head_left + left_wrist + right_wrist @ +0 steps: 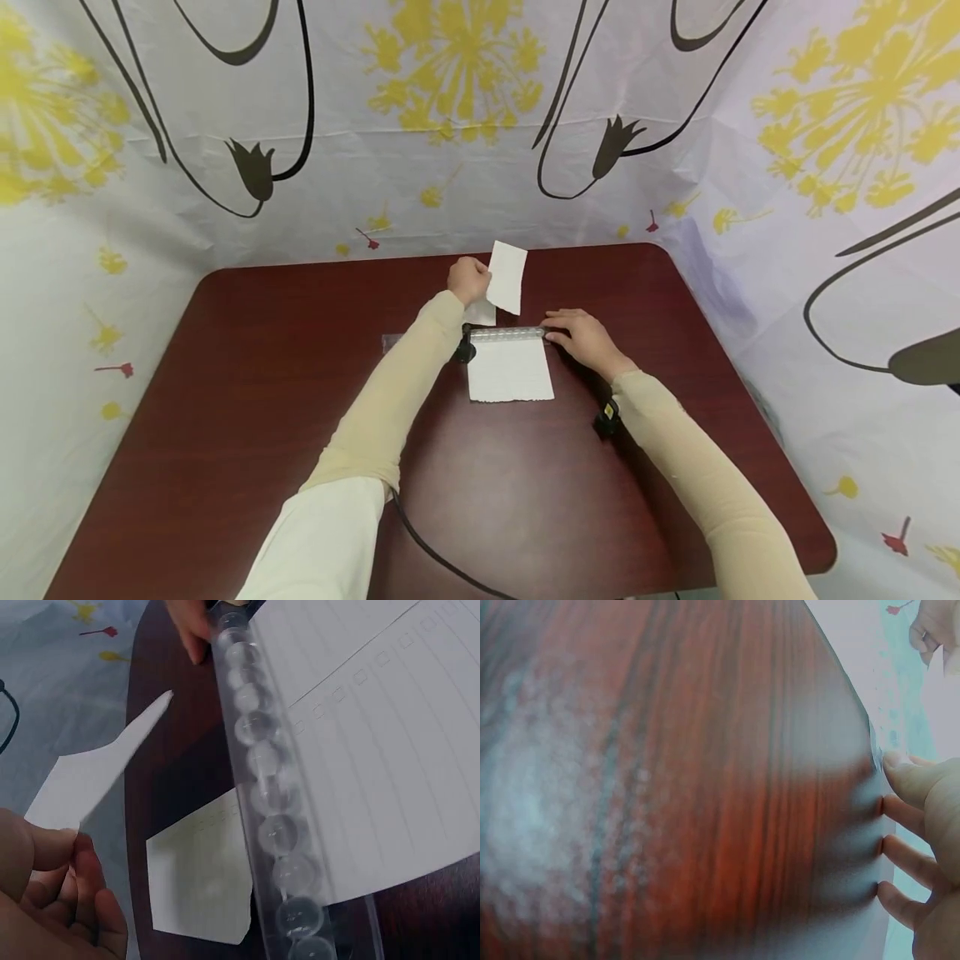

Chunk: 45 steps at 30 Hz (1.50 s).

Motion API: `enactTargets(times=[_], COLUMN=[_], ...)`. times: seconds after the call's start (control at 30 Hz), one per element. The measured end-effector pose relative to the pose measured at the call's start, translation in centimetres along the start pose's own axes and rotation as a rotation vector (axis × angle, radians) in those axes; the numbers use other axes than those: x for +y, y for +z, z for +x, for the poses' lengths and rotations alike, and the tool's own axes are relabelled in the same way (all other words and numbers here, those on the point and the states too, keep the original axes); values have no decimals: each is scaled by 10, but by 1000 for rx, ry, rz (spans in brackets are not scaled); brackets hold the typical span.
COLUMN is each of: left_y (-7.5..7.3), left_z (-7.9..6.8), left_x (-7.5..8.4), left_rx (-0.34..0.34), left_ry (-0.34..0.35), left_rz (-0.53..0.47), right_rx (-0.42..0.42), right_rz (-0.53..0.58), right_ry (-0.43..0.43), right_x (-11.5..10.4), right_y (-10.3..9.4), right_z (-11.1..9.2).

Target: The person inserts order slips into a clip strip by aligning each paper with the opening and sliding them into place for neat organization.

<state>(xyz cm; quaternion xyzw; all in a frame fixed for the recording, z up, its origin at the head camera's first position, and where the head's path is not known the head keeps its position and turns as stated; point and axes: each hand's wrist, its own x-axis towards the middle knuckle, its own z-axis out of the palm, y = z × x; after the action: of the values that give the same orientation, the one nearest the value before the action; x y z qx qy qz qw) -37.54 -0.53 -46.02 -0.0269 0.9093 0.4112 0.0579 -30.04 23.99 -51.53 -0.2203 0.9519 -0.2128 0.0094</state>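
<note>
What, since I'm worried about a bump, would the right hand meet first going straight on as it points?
Probably the clear bar: its right end lies beside the right hand in the head view, though whether they touch is unclear.

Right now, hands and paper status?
Left hand pinches raised white paper piece. Right hand at right end of clear plastic strip lying along white paper sheet. White paper scrap beyond strip.

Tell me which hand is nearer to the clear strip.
Right. The right hand is at the right end of the clear strip; the left hand is raised beyond it, pinching a paper piece.
</note>
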Motion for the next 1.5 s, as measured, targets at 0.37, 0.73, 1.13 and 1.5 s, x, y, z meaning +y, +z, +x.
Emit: enactTargets(times=[0.37, 0.73, 1.13, 1.5], left_y=[-10, -27, -44, -56], left_z=[-6, -17, -27, -40], left_x=[-6, -19, -37, -46], left_rx=[-31, -38, -41, -43], left_ry=[18, 66, 70, 51], left_rz=[-154, -194, -214, -190], right_rx=[2, 2, 38, 43], right_rz=[-8, -12, -18, -13], right_ry=[0, -3, -33, -42], right_x=[1, 1, 1, 1], right_y=[1, 3, 3, 4], right_z=[1, 1, 1, 1])
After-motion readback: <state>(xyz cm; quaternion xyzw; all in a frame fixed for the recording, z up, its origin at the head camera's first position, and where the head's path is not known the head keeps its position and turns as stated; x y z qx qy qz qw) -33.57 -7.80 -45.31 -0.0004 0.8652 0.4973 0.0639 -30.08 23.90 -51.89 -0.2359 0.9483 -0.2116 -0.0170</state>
